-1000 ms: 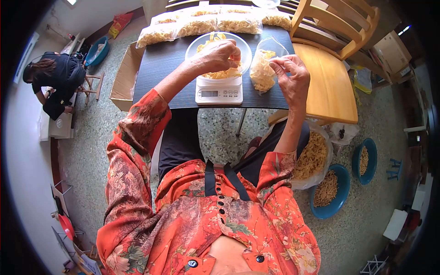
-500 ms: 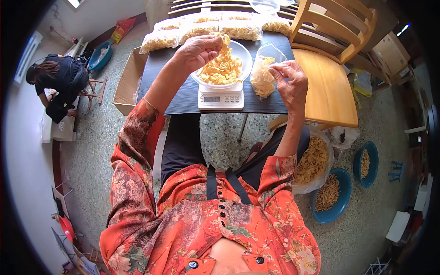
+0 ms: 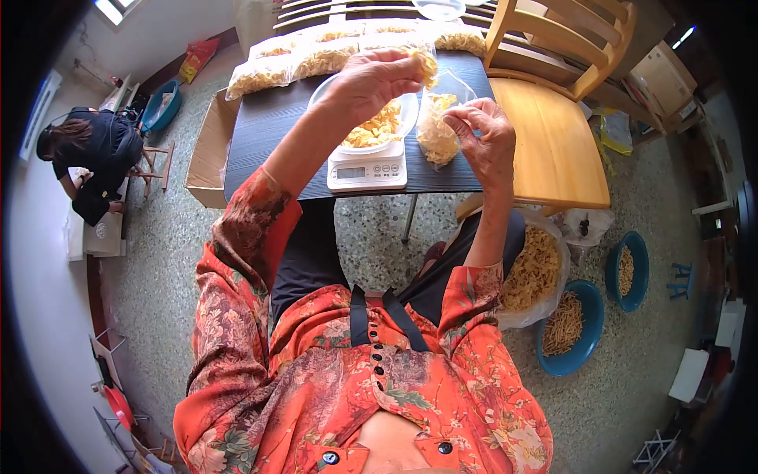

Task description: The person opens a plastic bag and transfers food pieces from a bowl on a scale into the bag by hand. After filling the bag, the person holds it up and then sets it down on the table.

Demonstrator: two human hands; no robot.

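My left hand (image 3: pixel 377 83) is closed on a few yellow chips (image 3: pixel 427 66), raised above the right side of a bowl. Below it, the white bowl (image 3: pixel 322 95) with more yellow chips inside rests on a white kitchen scale (image 3: pixel 366 172); part of the bowl is hidden by my hand. My right hand (image 3: pixel 483 138) pinches the upper edge of a clear plastic bag (image 3: pixel 437 130). That bag stands upright on the dark table (image 3: pixel 264 150), partly filled with pale chips, its mouth spread toward the chips in my left hand.
Filled clear bags (image 3: pixel 324 59) line the table's far edge. A wooden chair (image 3: pixel 545 146) stands at the right. Beside my leg are a bag-lined tub of chips (image 3: pixel 533 272) and blue basins (image 3: pixel 591 347) of snacks. Another person (image 3: pixel 99 142) sits at the left near a cardboard box (image 3: pixel 207 158).
My left hand has moved right with the chips, from over the bowl toward the bag's mouth. My right hand keeps its pinch on the bag. The view has shifted slightly.
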